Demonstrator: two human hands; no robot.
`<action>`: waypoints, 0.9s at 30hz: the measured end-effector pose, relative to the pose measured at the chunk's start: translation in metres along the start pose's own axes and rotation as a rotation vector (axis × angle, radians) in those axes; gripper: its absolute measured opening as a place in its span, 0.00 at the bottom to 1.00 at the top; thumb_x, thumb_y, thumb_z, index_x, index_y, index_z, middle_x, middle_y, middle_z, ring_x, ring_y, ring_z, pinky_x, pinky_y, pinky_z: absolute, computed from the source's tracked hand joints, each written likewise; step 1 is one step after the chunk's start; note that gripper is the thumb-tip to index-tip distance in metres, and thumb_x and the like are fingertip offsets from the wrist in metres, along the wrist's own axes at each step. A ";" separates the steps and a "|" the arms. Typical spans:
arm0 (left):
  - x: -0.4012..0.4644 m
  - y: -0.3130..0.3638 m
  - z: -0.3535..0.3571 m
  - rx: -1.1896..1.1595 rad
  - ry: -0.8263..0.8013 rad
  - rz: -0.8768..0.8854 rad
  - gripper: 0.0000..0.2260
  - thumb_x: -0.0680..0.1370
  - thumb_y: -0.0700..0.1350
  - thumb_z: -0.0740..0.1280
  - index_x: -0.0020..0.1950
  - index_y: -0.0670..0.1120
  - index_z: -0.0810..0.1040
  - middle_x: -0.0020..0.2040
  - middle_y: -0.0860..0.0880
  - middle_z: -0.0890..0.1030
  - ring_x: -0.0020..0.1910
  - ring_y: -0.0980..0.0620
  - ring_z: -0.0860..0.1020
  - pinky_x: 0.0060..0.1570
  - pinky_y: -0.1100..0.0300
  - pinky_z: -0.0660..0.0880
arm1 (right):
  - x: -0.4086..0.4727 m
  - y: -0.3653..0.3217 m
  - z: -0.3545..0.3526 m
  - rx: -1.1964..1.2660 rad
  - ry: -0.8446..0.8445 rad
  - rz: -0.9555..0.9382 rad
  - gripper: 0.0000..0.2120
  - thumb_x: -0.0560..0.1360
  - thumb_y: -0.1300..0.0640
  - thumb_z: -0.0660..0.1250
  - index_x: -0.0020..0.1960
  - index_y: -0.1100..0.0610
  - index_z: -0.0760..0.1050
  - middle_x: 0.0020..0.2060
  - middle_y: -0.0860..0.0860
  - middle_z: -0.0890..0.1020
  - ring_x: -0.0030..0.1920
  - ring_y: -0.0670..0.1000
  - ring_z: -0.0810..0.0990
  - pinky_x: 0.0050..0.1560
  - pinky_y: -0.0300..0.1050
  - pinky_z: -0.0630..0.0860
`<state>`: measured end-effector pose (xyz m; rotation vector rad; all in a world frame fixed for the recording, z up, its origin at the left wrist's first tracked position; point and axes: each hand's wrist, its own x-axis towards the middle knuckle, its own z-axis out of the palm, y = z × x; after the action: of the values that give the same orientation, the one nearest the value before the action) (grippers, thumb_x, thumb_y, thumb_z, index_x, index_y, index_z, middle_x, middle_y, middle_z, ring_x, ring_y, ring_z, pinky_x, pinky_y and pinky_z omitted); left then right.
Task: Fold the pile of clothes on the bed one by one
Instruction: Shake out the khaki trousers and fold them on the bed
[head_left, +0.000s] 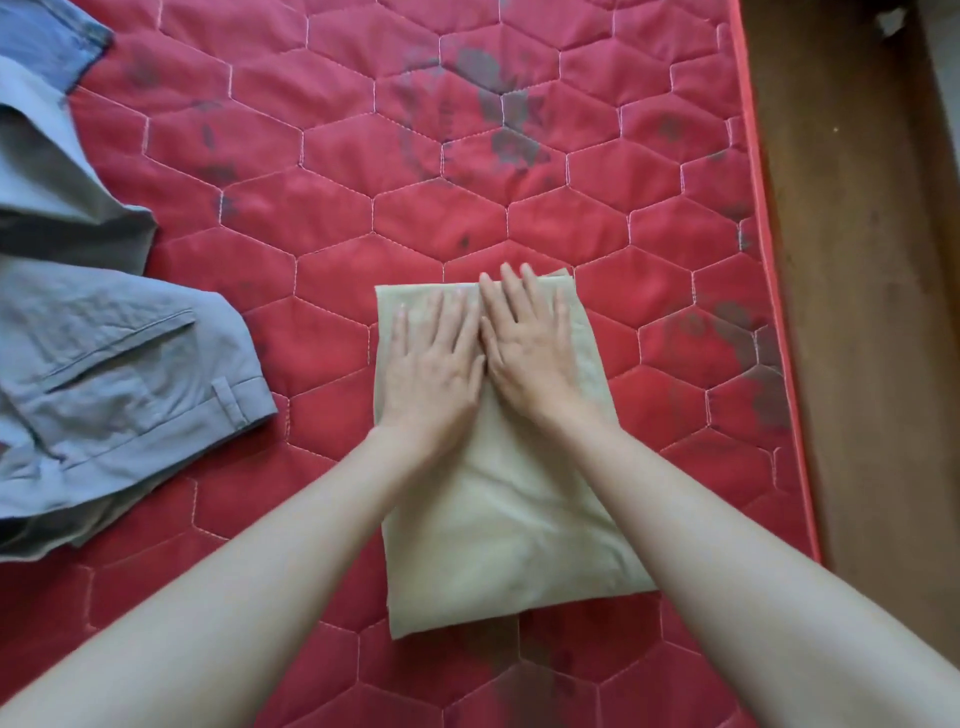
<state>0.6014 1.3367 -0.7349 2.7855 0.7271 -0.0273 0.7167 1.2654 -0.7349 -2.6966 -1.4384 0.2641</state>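
1. beige garment (498, 530): folded into a tall rectangle, lying flat on the bed just right of centre; near edge toward the person, far edge under the fingertips; a second layer peeks out at the far right corner.
2. left hand (434, 364): palm down on the upper half of the beige garment, fingers straight and slightly spread, pressing the cloth; the grip is flat and apart, curled round nothing.
3. right hand (530, 343): palm down just beside the left hand, touching it along the inner edge; fingers straight, tips reaching the garment's far edge; grip likewise flat and apart, holding nothing.
4. forearms: bare, entering from the lower corners and converging over the garment.
5. pile of clothes (93, 364): at the left edge of the bed, well apart from the beige garment; on top, grey-blue trousers with a welt pocket and a belt loop showing; further back, a darker grey piece and a denim-blue piece (47, 41) at the top left corner.
6. bed (415, 182): red quilted mattress stitched in hexagons, with dark grey smudges in several places.
7. wooden floor (857, 260): brown, along the right side of the mattress.
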 end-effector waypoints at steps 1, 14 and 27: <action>-0.003 -0.002 0.010 0.031 -0.066 -0.005 0.26 0.82 0.52 0.51 0.79 0.45 0.52 0.79 0.45 0.53 0.78 0.46 0.49 0.75 0.46 0.42 | -0.002 0.005 0.006 -0.047 -0.098 -0.010 0.25 0.83 0.46 0.48 0.78 0.51 0.52 0.78 0.52 0.54 0.78 0.52 0.47 0.75 0.57 0.40; -0.108 0.074 0.005 0.001 0.000 -0.157 0.25 0.80 0.48 0.51 0.77 0.43 0.60 0.77 0.44 0.59 0.77 0.43 0.53 0.74 0.43 0.45 | -0.134 -0.022 -0.006 0.050 0.063 0.272 0.26 0.81 0.48 0.45 0.78 0.54 0.54 0.78 0.58 0.52 0.78 0.56 0.46 0.75 0.58 0.41; -0.199 0.045 0.036 0.031 -0.106 -0.252 0.27 0.80 0.55 0.43 0.79 0.48 0.49 0.79 0.45 0.47 0.78 0.45 0.47 0.74 0.44 0.43 | -0.231 0.044 0.025 0.051 -0.013 0.432 0.26 0.83 0.45 0.45 0.79 0.49 0.48 0.79 0.54 0.50 0.78 0.54 0.46 0.75 0.61 0.42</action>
<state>0.4504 1.1948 -0.7416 2.6783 1.0514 -0.2329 0.6219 1.0493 -0.7392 -2.9366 -0.8208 0.3362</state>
